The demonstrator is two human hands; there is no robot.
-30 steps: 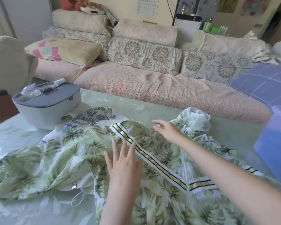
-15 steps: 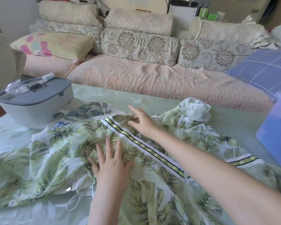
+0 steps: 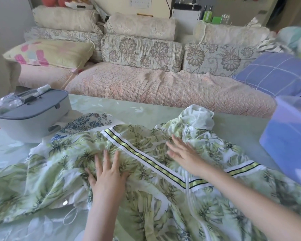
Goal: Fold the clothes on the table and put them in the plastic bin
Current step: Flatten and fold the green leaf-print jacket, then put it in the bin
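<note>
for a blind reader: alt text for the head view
Left hand and right hand lie flat on a green leaf-print jacket spread over a table. A purple plastic bin stands at right, a grey container at left.

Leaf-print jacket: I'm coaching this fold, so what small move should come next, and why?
Probably sweep the left hand outward to the left while the right hand pins the leaf-print jacket beside its zipper. Both hands are spread flat on it, yet the cloth on the left is bunched in wrinkles, so it seems unready to fold.

The single head-worn view looks forward and down, close over the table (image 3: 142,108), toward the sofa (image 3: 163,87) beyond.
</note>
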